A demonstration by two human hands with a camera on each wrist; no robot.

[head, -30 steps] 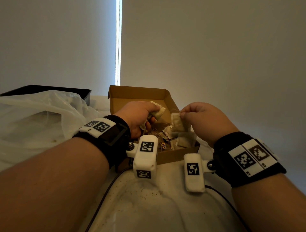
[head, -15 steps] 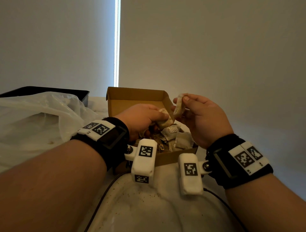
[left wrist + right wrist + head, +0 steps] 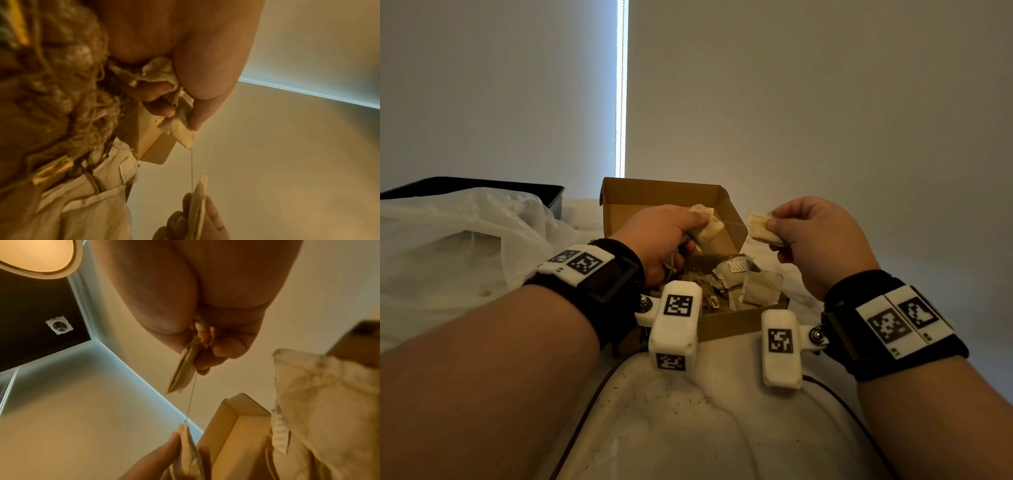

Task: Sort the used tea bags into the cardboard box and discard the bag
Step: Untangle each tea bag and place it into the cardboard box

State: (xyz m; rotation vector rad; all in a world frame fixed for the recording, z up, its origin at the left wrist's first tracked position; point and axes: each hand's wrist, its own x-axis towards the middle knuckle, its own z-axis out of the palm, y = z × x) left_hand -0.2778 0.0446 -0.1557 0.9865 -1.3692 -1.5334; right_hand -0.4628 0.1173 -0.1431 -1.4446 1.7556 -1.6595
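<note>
The open cardboard box (image 3: 726, 322) stands in front of me with several used tea bags (image 3: 756, 289) and tangled strings inside. My left hand (image 3: 671, 236) hovers over the box and grips a crumpled tea bag (image 3: 707, 226) (image 3: 180, 129). My right hand (image 3: 815, 240) is just right of the box and pinches another tea bag (image 3: 760, 224) (image 3: 184, 369) between thumb and fingers. A thin taut string (image 3: 192, 165) (image 3: 191, 399) runs from one bag to the other. The clear plastic bag (image 3: 455, 253) lies crumpled at the left.
A black tray (image 3: 482, 186) sits behind the plastic bag at the back left. A white cloth-like surface (image 3: 688, 428) speckled with tea crumbs lies before the box. Dark cables (image 3: 585, 404) run from the wrist cameras. A plain wall stands close behind.
My right hand has moved right and away from my left, drawing its tea bag out past the box's right side and pulling the string taut. My left hand lifted its bag slightly.
</note>
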